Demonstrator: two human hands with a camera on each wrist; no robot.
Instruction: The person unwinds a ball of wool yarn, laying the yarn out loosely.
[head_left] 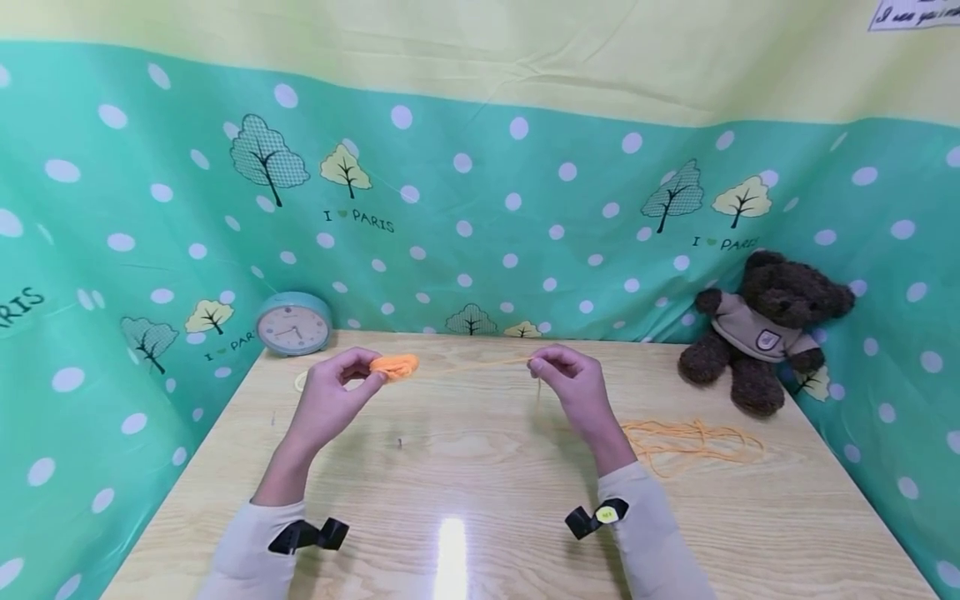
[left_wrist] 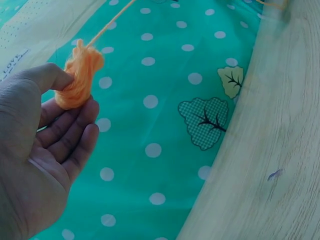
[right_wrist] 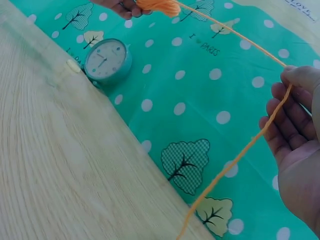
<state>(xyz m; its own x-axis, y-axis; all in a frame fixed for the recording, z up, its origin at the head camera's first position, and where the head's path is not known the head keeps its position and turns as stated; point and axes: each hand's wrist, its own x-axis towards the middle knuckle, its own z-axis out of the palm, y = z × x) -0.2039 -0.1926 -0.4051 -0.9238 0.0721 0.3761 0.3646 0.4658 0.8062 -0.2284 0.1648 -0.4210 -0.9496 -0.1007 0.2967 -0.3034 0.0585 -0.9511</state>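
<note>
My left hand [head_left: 335, 395] pinches a small wound bundle of orange yarn [head_left: 394, 367] between thumb and fingers, above the table. In the left wrist view the bundle [left_wrist: 80, 77] shows its looped strands under the thumb. From it a single yarn strand [right_wrist: 235, 33] runs taut to my right hand [head_left: 573, 387], which pinches it between thumb and forefinger. Below that pinch, in the right wrist view, the strand hangs slack past the palm [right_wrist: 302, 165]. Loose orange yarn [head_left: 693, 442] lies in long loops on the table, right of the right forearm.
A teal alarm clock [head_left: 295, 323] stands at the table's back left corner. At the back right sits a dark brown teddy bear [head_left: 772, 329]. Behind the wooden table [head_left: 480, 467] hangs a green dotted curtain [head_left: 450, 208]. A pale ring-like item [head_left: 301, 382] lies near the clock.
</note>
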